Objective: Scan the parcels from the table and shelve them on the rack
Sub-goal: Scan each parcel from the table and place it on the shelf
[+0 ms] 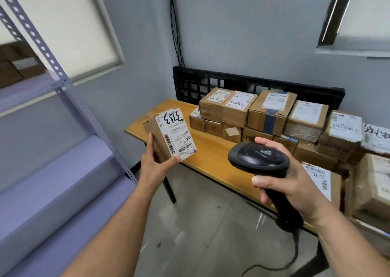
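Observation:
My left hand (155,165) grips a small cardboard parcel (168,134) from below, its white label with barcodes and black handwriting facing me. My right hand (293,181) holds a black barcode scanner (260,157) by its handle, the head turned left toward the parcel, a short gap between them. Both are held in the air over the left end of the wooden table (211,150). Several more labelled cardboard parcels (270,112) are stacked on the table behind and to the right. The grey-blue metal rack (69,133) stands at the left.
A black plastic crate panel (190,82) leans against the wall behind the table. The scanner's cable (280,265) trails to the tiled floor. Brown boxes (19,65) sit on an upper rack shelf. A window blind fills the left wall.

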Motion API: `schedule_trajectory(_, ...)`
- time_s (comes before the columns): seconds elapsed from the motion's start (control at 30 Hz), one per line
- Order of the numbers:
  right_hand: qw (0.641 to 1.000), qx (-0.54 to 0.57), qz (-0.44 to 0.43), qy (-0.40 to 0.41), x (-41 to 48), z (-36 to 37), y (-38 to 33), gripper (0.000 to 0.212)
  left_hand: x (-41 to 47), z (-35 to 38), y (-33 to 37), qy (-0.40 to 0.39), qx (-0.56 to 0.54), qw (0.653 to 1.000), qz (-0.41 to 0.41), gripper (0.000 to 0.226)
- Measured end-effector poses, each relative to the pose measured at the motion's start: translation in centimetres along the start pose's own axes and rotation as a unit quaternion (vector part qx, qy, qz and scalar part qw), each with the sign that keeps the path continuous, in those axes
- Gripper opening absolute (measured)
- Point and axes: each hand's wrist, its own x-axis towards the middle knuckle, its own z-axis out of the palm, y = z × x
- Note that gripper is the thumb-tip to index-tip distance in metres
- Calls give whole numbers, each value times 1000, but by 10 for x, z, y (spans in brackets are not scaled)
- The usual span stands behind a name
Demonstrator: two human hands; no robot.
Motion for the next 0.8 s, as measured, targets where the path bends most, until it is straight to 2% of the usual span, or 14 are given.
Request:
schedule_trajectory(0.2,998,-39,-46,7,3,72,-10,87,-13,-67,-11,5,-31,999,15,105)
schedule_trajectory(0.47,992,-59,-108,-29,12,210,-16,87,-35,-198,-43,38,-88,995,24,94)
schedule_trajectory(0.63,987,-47,-125,-89,22,302,-8,86,-55,-283,-62,83,-63,994,40,84)
schedule_trajectory(0.8,979,-47,-126,-155,37,380,5,86,-74,-359,-91,141,-51,989,7,84)
